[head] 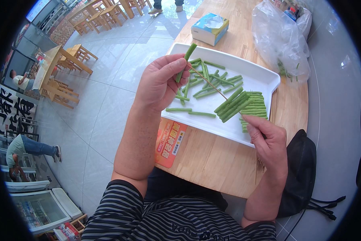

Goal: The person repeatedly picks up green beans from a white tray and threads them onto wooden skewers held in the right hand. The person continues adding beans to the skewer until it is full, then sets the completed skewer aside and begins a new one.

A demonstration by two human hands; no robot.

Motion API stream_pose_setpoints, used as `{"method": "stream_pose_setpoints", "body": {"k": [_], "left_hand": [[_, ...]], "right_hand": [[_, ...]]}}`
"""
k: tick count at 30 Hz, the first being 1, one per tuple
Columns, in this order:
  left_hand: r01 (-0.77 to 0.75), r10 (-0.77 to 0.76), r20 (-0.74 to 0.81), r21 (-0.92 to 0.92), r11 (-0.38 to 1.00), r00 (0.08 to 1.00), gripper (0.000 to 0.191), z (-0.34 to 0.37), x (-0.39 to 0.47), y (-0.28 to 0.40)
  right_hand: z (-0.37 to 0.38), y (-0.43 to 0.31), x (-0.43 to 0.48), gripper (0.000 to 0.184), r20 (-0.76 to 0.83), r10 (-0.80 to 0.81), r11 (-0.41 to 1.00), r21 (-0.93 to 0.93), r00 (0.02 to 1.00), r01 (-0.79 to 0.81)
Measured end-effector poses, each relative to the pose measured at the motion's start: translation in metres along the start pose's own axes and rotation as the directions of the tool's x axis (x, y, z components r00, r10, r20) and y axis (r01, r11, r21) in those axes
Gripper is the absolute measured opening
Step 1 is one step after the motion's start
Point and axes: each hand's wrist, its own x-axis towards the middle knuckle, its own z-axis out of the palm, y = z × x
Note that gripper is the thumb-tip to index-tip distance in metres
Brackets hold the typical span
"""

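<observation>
Between its thumb and fingers my left hand (168, 79) holds one cut green bean piece (190, 51), at the tip of a thin wooden skewer (209, 82). Whether the tip has pierced that piece is hidden by the fingers. My right hand (266, 140) pinches the skewer's other end, just below several bean pieces (233, 105) threaded side by side on it. Both hands are over a white tray (225, 125). Loose bean pieces (210, 79) lie scattered in the tray, and a neat row of bean pieces (258, 105) lies at its right side, partly behind the held ones.
A tissue box (210, 28) stands beyond the tray. Clear plastic bags (281, 42) with greens sit at the back right. More wooden skewers (273, 104) lie right of the tray. A printed orange mat (169, 143) is near the front edge, and a black bag (299, 174) is at the right.
</observation>
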Motion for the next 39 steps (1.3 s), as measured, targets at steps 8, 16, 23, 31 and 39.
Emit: {"method": "stream_pose_setpoints", "body": {"k": [8, 16, 23, 31, 39], "left_hand": [[-0.029, 0.029, -0.005, 0.020, 0.999, 1.000, 0.019, -0.004, 0.001, -0.003], [0.021, -0.017, -0.072, 0.060, 0.998, 0.997, 0.013, -0.001, 0.000, -0.004], [0.099, -0.097, -0.028, 0.066, 0.993, 0.995, 0.015, -0.002, -0.002, -0.003], [0.141, -0.141, -0.006, 0.046, 0.989, 0.990, 0.015, -0.004, 0.000, -0.004], [0.165, -0.163, -0.028, 0.141, 0.976, 0.986, 0.021, 0.004, -0.002, -0.005]], "right_hand": [[0.000, -0.002, -0.001, 0.020, -0.010, 0.036, 0.999, -0.009, 0.999, -0.036], [-0.004, -0.008, 0.001, 0.018, -0.010, 0.074, 0.997, -0.005, 0.997, -0.074], [-0.001, 0.000, 0.000, 0.017, -0.040, 0.053, 0.999, 0.008, 0.998, -0.052], [-0.001, -0.005, -0.001, 0.018, -0.028, 0.073, 0.997, 0.006, 0.997, -0.073], [0.007, 0.008, -0.002, 0.018, -0.058, 0.133, 0.991, 0.032, 0.989, -0.131]]}}
